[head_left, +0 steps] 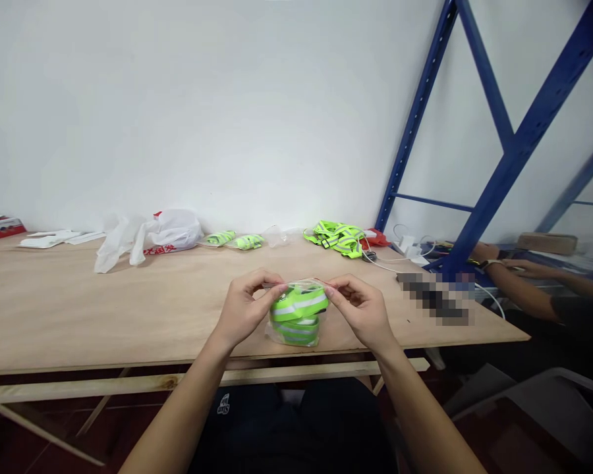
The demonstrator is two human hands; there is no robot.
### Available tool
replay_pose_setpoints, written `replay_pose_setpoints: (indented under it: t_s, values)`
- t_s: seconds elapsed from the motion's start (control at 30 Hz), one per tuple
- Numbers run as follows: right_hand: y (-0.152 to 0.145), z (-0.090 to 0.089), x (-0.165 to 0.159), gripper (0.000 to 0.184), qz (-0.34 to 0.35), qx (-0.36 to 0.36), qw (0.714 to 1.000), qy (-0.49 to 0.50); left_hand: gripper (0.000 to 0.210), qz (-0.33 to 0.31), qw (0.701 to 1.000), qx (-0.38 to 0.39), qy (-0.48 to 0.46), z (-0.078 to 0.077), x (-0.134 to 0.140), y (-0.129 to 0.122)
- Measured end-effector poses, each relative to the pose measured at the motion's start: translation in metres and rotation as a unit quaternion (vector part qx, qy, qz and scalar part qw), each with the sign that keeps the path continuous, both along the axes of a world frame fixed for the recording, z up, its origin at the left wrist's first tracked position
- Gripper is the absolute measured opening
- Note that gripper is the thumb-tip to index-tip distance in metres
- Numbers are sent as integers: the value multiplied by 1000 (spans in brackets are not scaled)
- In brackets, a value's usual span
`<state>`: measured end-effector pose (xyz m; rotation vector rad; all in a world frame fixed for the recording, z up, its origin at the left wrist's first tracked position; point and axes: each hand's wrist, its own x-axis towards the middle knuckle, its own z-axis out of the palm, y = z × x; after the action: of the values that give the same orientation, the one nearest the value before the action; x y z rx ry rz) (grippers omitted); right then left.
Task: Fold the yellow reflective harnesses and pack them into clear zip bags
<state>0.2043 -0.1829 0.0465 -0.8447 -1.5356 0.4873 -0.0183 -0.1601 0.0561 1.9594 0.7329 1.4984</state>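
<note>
A clear plastic bag stands roughly upright near the front edge of the wooden tabletop, its mouth edge uppermost and stretched sideways, its thin film creased and shiny and spreading a little past the contents at the bottom. Inside sits a fluorescent green band with pale reflective stripes along its length, folded into stacked loops that fill most of the bag, the upper loop slightly tilted.
</note>
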Motion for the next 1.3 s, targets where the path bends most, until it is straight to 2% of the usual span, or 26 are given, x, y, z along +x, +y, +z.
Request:
replay_pose_setpoints:
  t_s: [0.1,0.2,0.4,0.63,0.8,1.0,1.17,1.3]
  values:
    - [0,0,-1,24,-2,-4,1000,-4,16,16,1000,19,1,0,1,-1]
    - [-2,1,-1,21,-11,6,1000,-15,15,18,1000,7,3,1,1,-2]
    - [-8,3,-8,16,-34,34,998,-38,17,-37,998,-51,-6,2,6,-6]
    - [-8,2,-10,22,-15,-5,1000,-18,17,-26,999,7,-22,1,11,-10]
    - [-9,2,-9,13,4,9,999,-43,12,-45,998,-26,26,5,5,-11]
    - [-12,4,-7,14,-19,39,996,-82,14,-53,998,-25,13,7,7,-13]
    - [-10,4,-5,18,12,6,998,-68,13,-49,999,18,-1,6,10,-15]
    - [-9,6,-4,18,38,-12,997,-70,14,-46,999,19,10,6,10,-16]
